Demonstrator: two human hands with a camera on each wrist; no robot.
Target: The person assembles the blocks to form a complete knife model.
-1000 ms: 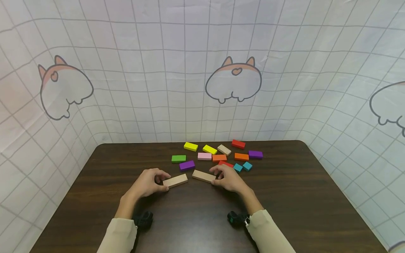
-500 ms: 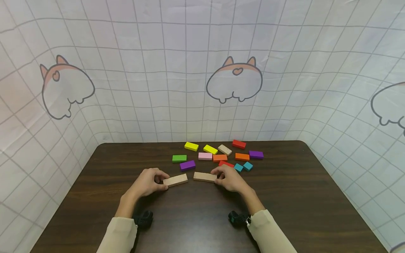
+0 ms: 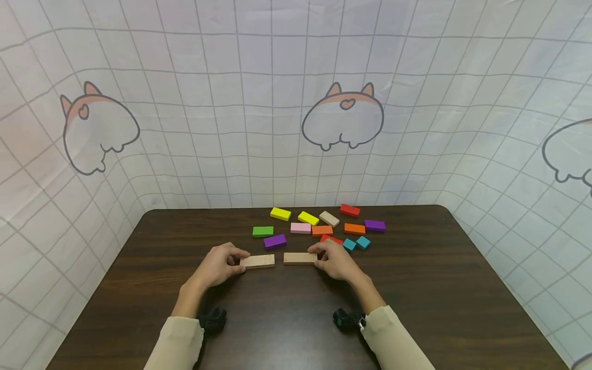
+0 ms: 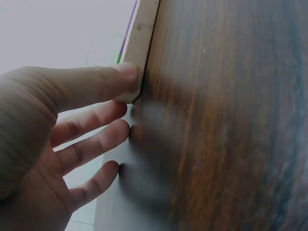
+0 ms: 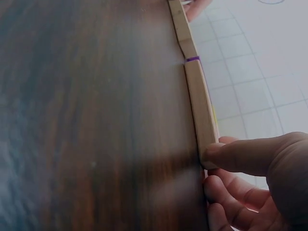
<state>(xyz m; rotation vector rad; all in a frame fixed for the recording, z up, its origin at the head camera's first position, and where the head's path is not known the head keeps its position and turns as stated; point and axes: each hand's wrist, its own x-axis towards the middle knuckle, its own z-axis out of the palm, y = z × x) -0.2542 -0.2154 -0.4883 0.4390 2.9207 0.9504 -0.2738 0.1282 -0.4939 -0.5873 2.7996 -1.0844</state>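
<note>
The left block [image 3: 258,262] and the right block [image 3: 298,258], both plain wood, lie nearly in line on the dark table [image 3: 277,318]; I take this to be the lining-up step. With the gap between them as the clock's centre, they sit at nine and three, a purple block [image 3: 275,241] near twelve. Closing that gap would, I think, call for a gentle, level push. The left hand [image 3: 219,264] pinches its block's outer end between thumb and fingers; the right hand [image 3: 337,262] pinches the other block's outer end likewise.
</note>
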